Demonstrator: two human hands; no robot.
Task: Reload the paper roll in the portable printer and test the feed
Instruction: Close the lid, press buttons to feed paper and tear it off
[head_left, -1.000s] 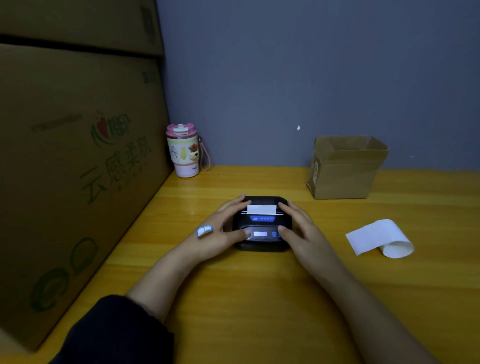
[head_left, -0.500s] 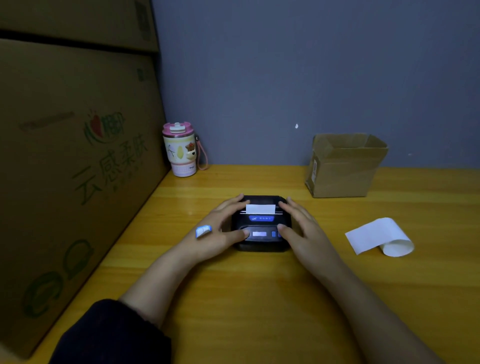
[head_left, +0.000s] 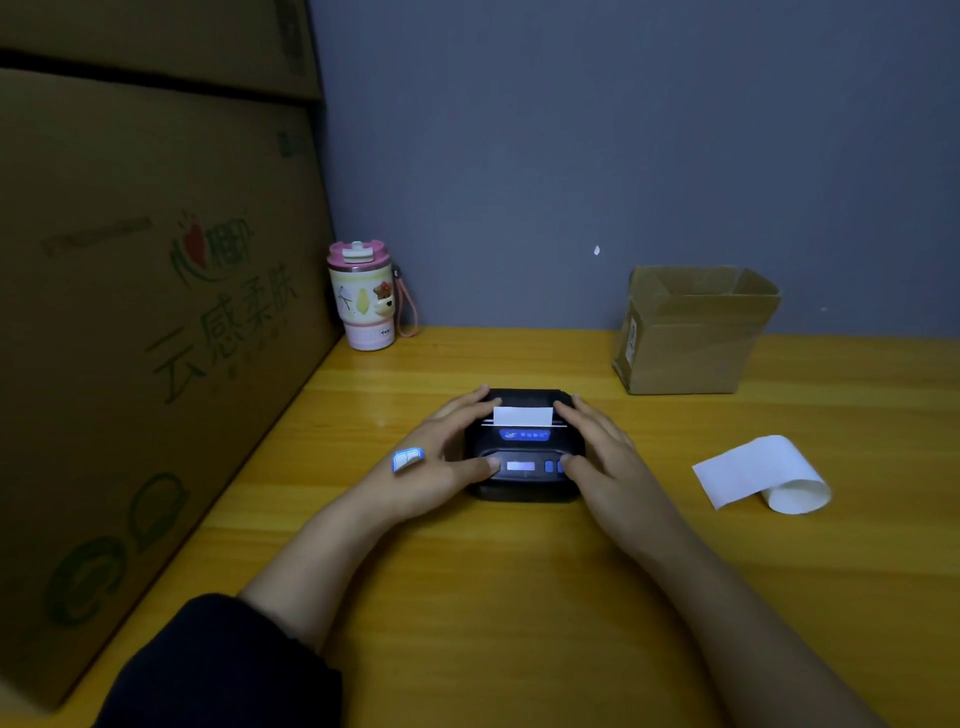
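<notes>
A small black portable printer (head_left: 524, 483) sits on the yellow wooden table (head_left: 519, 597), its lid closed. A short white strip of paper (head_left: 522, 415) sticks up from its slot. My left hand (head_left: 441, 452) clasps the printer's left side, thumb on the front panel by the lit display. My right hand (head_left: 602, 452) clasps the right side, thumb next to the blue buttons. A loose curled piece of white paper (head_left: 763, 473) lies on the table to the right, apart from both hands.
Large cardboard boxes (head_left: 145, 312) wall off the left side. A pink-lidded tumbler (head_left: 362, 296) stands in the back left corner. An open brown carton (head_left: 691, 332) stands at the back right against the grey wall.
Both hands stay on the printer's sides. The view has shifted slightly; the paper strip looks about the same length.
</notes>
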